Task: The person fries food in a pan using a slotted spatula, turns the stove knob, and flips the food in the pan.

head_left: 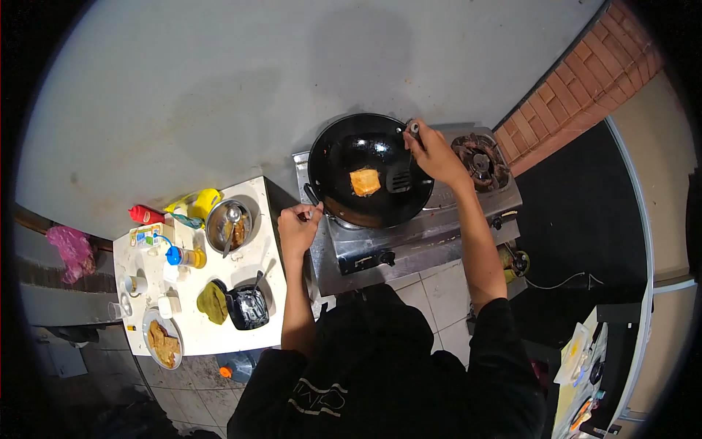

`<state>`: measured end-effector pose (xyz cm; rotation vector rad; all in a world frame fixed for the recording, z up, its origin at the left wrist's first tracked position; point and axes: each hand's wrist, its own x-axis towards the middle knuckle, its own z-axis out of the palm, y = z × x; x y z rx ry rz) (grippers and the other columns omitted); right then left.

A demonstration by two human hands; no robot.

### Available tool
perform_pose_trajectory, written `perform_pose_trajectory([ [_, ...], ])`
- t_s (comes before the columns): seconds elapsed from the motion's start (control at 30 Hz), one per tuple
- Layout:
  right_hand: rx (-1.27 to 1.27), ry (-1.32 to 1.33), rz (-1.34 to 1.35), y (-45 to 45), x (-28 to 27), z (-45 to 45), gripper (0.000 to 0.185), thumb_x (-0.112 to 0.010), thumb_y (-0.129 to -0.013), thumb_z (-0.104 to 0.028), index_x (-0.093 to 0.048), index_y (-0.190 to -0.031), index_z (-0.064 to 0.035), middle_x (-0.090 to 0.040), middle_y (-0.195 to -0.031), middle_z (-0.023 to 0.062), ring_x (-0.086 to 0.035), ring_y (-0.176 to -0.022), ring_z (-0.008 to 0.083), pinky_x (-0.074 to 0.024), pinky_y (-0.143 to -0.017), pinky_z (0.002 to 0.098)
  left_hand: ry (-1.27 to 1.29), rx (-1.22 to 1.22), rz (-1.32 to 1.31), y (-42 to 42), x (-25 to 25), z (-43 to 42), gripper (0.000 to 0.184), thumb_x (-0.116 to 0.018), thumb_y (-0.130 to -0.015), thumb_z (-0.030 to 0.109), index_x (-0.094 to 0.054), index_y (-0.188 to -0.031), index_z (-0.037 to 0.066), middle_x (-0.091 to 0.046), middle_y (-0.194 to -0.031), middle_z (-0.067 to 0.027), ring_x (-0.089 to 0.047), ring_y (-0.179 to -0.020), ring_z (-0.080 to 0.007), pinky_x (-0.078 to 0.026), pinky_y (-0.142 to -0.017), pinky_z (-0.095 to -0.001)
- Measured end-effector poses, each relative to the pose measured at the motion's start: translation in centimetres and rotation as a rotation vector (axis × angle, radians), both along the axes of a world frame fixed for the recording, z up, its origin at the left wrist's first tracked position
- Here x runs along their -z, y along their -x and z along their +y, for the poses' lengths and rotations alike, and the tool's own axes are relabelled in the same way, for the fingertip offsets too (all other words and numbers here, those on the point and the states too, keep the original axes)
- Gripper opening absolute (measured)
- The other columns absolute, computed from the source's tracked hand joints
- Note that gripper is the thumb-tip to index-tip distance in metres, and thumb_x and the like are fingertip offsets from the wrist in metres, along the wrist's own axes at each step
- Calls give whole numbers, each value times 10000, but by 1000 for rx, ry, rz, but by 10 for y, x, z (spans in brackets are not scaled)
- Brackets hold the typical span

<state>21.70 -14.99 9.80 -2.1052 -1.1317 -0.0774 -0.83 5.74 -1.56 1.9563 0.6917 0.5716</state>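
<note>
A black wok (344, 135) sits on the left burner of a steel gas stove. Inside it lies a square, golden-brown piece of food (365, 182), apart from the spatula. My right hand (436, 155) is closed around the handle of a slotted spatula (399, 181), whose dark head rests inside the wok just right of the food. At the wok's left side, the curled fingers of my left hand (298, 228) are pressed together at the lower end of the wok handle (311, 194). Part of that grip is hidden.
The stove (431, 233) has a bare right burner (480, 162). On the white table (252, 274) at left are a steel bowl (212, 227) with a spoon, a black square dish (248, 307), an oil bottle (189, 257) and a plate of fried pieces (164, 344). A wall rises behind.
</note>
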Motion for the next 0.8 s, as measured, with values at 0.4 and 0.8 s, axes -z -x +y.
perform_pose_trajectory([
  [0.4, 79, 55, -55, 15, 8, 11, 190, -513, -947, -158, -463, -995, 19, -578, -815, 260, -542, -836, 465, -428, -709, 481, 6, 7, 35, -2, -6, 2, 290, -761, -763, 258, -677, -729, -19, -514, -544, -41, -498, -496, -121, -407, -503, -294],
  [0.8, 103, 115, 54, 6, -10, 4, 256, -476, -968, -223, -458, -1073, 10, -590, -888, 274, -540, -939, 468, -412, -767, 521, -1, 24, 18, 0, -6, 3, 263, -758, -766, 237, -688, -739, -15, -513, -544, -34, -485, -498, -110, -401, -502, -288],
])
